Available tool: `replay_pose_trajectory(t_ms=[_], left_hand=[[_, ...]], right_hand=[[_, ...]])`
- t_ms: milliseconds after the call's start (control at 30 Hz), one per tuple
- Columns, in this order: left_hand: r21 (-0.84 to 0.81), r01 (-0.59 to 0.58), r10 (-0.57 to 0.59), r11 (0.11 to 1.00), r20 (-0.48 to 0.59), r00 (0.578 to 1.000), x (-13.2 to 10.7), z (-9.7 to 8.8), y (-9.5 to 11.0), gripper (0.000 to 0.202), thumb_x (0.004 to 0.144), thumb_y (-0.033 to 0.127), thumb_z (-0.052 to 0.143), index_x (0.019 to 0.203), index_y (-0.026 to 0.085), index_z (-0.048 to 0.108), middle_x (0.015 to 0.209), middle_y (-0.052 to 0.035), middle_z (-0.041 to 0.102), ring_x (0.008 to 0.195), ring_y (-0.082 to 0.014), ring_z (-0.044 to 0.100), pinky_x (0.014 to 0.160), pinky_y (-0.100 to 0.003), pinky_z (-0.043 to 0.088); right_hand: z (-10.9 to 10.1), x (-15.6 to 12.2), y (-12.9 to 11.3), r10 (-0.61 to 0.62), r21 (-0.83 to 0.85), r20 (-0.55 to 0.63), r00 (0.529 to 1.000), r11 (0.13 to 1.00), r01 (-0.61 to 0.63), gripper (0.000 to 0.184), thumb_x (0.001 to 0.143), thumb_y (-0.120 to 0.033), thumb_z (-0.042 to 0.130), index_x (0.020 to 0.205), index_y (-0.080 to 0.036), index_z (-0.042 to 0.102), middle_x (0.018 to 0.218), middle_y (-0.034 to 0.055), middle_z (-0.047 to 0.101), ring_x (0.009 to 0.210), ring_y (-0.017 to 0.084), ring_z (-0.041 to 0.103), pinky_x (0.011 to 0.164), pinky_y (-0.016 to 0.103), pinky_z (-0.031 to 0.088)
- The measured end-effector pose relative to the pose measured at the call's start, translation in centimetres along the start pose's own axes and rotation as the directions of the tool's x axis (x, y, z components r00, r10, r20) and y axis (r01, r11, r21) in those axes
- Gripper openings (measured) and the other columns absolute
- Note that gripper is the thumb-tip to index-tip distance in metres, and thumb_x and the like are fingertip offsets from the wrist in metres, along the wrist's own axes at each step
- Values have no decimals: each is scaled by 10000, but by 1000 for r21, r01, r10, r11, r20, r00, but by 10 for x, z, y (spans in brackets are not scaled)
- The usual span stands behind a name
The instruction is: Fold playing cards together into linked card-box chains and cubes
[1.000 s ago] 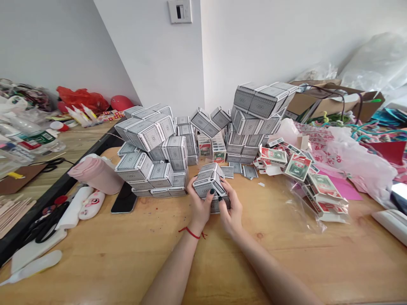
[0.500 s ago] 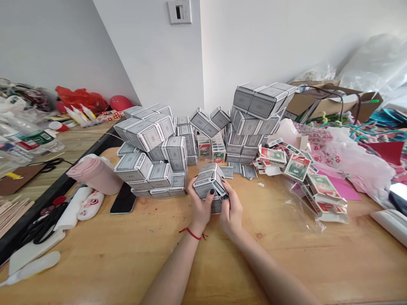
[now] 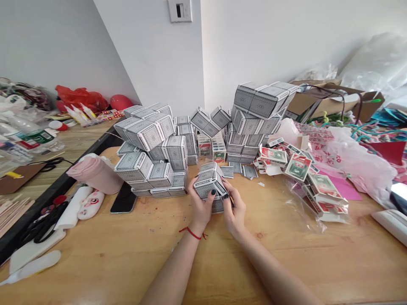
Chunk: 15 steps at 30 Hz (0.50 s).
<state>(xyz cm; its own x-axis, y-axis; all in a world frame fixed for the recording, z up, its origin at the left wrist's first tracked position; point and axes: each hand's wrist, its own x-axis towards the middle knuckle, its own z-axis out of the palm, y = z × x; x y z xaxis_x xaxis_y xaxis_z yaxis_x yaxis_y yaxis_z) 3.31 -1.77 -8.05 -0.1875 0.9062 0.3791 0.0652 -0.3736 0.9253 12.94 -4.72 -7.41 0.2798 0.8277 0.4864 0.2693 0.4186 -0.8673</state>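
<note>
Both my hands are closed around a block made of grey patterned playing cards point(image 3: 209, 180), held just above the wooden table point(image 3: 127, 262). My left hand point(image 3: 200, 205) grips its left side, thumb on the front face. My right hand point(image 3: 234, 209) holds the right and lower side, fingers curled round the cards. A red string is tied around my left wrist. Behind stand stacks of similar card blocks: one stack at the left point(image 3: 152, 148), a taller one at the right point(image 3: 257, 116).
Red and green card boxes point(image 3: 299, 169) lie in clear plastic to the right, by pink bags point(image 3: 346, 156). A pink roll point(image 3: 95, 173), a black phone point(image 3: 124, 199), scissors point(image 3: 41, 226) and white tubes sit to the left. A cardboard box point(image 3: 333, 99) is at the back right.
My right hand has shifted slightly to the right along the card block; the block and my left hand have hardly moved.
</note>
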Motion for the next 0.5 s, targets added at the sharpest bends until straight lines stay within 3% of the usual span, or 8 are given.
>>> replay_pose_trajectory(t_ms=[300,500], left_hand=[[0,0,0,1000,-21,1000,-2,1,-3,553,776,404,579,1214,211,302,1182,-121,443,1061,-217,505,880,-361,439],[19,-4,5,1000,-32,999,-5,2,-7,580,778,406,577,1234,211,278,1199,-136,437,1068,-226,509,880,-384,441]], right_hand=[[1,3,-2,-21,21,4,1000,1000,21,357,826,-160,412,1164,-196,523,1249,111,541,1184,237,488,996,434,392],[3,1,-1,47,44,-28,999,998,-46,344,811,-150,419,1130,-186,543,1219,115,565,1147,226,523,960,392,428]])
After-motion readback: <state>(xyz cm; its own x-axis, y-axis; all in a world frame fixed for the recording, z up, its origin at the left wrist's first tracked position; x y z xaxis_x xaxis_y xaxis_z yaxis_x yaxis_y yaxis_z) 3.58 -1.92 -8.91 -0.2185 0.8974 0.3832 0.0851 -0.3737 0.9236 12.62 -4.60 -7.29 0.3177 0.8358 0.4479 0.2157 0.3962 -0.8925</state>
